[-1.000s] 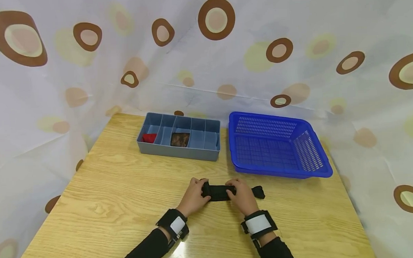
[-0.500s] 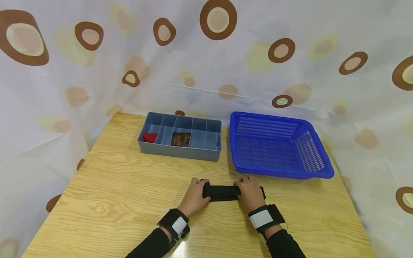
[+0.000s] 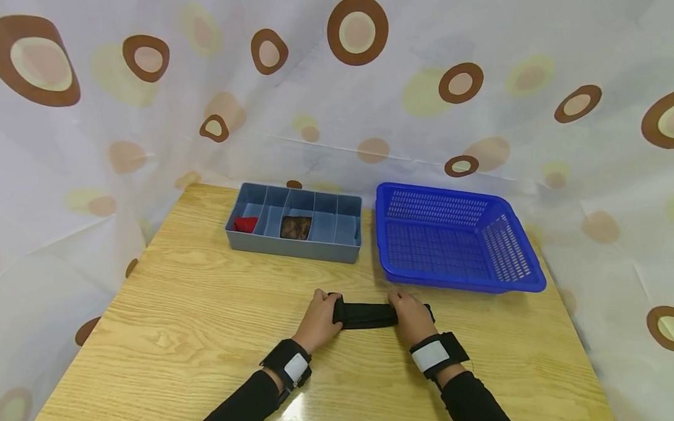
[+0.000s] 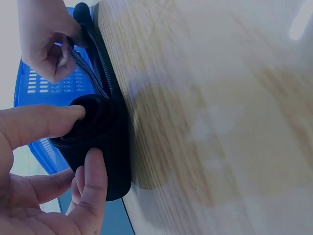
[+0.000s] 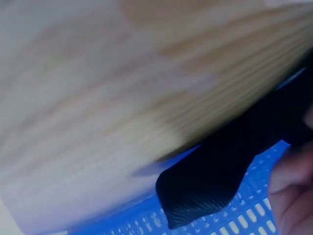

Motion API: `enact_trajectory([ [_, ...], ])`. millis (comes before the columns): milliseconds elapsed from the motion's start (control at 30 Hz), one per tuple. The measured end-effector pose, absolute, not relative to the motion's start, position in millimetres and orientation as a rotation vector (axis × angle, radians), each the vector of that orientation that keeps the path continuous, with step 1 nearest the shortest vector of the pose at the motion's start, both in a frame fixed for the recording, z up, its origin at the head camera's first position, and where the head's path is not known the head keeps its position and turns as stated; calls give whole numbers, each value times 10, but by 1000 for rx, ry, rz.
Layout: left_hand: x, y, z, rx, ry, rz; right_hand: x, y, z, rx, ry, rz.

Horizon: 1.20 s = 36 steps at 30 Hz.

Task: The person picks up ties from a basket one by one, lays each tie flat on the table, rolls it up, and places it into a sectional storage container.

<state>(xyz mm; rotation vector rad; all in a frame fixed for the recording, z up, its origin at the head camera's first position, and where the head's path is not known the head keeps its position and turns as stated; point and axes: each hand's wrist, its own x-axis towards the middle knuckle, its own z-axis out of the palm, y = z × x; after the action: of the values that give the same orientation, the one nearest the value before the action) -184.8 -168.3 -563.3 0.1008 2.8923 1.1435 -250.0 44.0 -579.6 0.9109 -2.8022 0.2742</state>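
A long black sock (image 3: 370,316) of ribbed knit lies stretched sideways on the wooden table. Its left end is rolled into a thick coil (image 4: 93,120), which my left hand (image 3: 319,319) holds between thumb and fingers. Toward the other end, my right hand (image 3: 412,316) pinches the fabric, and the left wrist view shows an upper layer lifted apart from the one beneath. The free tip of the sock pokes out past the right hand, plain in the right wrist view. Only part of my right hand (image 5: 292,188) shows there, at the edge.
Behind the hands stands a grey-blue divided box (image 3: 294,249) with a red cloth bundle (image 3: 245,225) in its leftmost compartment and a brown folded cloth (image 3: 295,228) in the middle one. To its right is a blue perforated basket (image 3: 462,282). A patterned curtain (image 3: 310,81) hangs behind the table.
My right hand has slid rightward along the sock toward its free end, so more of the stretch between the hands shows. The left hand stays almost in place on the coil.
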Motion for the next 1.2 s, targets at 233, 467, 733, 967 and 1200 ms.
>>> enact_trajectory([
  [233,-1863,-1580,-5619,169,2945,1025,-2470,486,-5784,1015,-2813,129],
  [467,-1857,-1556,-5594,208,2986,971,-2291,261,-5607,1159,-2796,261],
  [733,-1876,-1563,-5614,320,2895,1114,-2234,3,-5614,1222,-2991,637],
  [967,-1917,-1654,-5649,394,2554,1459,-2239,59,-5639,1146,-2986,915],
  [1200,-1900,-1637,-5678,219,2518,1619,-2195,63,-5664,1060,-2902,846],
])
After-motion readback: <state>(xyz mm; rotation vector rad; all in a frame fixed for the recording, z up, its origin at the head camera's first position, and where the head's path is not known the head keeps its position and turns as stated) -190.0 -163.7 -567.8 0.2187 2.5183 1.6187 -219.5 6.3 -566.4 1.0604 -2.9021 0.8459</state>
